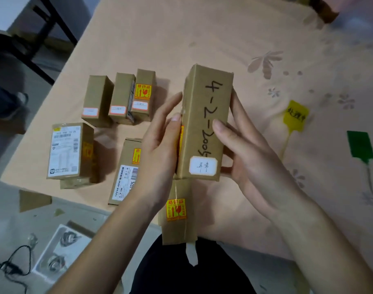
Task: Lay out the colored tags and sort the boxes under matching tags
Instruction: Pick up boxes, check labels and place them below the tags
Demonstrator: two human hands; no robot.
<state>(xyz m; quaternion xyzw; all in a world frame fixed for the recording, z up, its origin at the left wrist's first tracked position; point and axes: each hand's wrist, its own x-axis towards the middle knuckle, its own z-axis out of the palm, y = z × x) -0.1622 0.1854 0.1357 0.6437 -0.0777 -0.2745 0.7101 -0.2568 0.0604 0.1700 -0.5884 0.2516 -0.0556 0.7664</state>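
Nearest me, a box (177, 211) with a yellow-and-red fragile sticker lies at the table (202, 35) edge, overhanging toward my lap, a strip of tape hanging off its near end.

Above it I hold a long box (203, 124) off the table with both hands. Its top face reads "4-2-2005" in black marker, with a white label at the near end. My left hand (160, 149) lies flat against its left side, fingers straight and together. My right hand (245, 153) clasps the right side, thumb on the top face, fingers behind.

Left of my left hand: an adapter box (126, 172), partly hidden, and a stack (68, 151) with a shipping label on top.

Right, on the flowered cloth: green tag (360, 147), and a little farther off, yellow tag (295, 118), well apart from the boxes.

Farther left: three small boxes (119, 98) in a row, side by side.
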